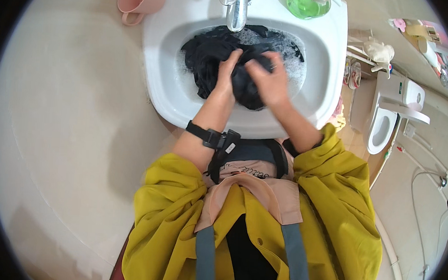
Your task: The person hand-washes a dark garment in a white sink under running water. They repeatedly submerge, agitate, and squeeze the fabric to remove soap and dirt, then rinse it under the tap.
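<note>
A soaked black cloth point(214, 54), perhaps a garment, lies bunched in soapy water inside a white washbasin point(325, 119). My left hand point(227, 74) grips a fold of it near the middle, with most of its fingers hidden behind the fabric. Just to the right, my right hand point(270, 79) holds a bunched part of the same cloth; its fingers are blurred by motion. White suds point(295, 73) float around the cloth, mostly on the right side. A chrome faucet point(237, 13) reaches over the basin beyond both hands.
On the basin's back left corner stands a pink cup point(151, 1) with a handle. A pump bottle of green liquid point(308, 6) is at the back right. Farther right are a toilet point(380, 128), wall pipes point(419, 159) and a loaded shelf point(430, 45). A wall point(68, 111) rises on the left.
</note>
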Tool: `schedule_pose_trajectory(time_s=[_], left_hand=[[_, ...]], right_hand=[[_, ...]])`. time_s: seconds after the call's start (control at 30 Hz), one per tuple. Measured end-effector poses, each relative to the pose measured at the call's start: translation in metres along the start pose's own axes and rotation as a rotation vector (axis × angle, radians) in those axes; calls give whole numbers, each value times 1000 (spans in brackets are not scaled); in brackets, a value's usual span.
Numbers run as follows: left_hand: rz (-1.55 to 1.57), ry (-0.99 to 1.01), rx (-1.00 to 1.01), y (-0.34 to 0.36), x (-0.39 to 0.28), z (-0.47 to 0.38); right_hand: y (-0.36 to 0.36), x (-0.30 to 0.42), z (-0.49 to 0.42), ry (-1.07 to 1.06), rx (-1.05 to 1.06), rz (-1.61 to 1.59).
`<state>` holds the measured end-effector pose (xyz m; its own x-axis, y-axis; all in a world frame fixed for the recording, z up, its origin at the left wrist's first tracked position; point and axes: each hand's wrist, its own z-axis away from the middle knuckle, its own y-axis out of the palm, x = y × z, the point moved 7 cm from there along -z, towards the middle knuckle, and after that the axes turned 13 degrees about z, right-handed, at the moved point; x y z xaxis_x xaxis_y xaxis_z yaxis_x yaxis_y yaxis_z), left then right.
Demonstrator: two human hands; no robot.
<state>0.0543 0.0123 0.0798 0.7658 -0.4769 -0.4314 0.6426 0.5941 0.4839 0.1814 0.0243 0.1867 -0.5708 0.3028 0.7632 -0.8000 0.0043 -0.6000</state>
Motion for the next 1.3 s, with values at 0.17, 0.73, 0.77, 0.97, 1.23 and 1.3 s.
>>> schedule_pose_trajectory(time_s=[0.17,0.73,0.77,0.97,1.23,1.3], left_hand=[[-3,-2,-159,-9,15,2],[-1710,170,-190,-9,17,-90],[-1719,141,-149,-11,25,-100],[-1670,176,-106,-13,26,-123],[-17,-185,-31,-1,21,-75],[3,-255,59,15,26,-55]], right_hand=[[31,-23,-22,-43,-114,276],[70,-129,-72,-176,243,871],[75,-137,-77,-205,222,918],[97,-141,-100,-502,143,889],[31,-48,-46,212,35,-103],[25,-11,-18,170,79,119]])
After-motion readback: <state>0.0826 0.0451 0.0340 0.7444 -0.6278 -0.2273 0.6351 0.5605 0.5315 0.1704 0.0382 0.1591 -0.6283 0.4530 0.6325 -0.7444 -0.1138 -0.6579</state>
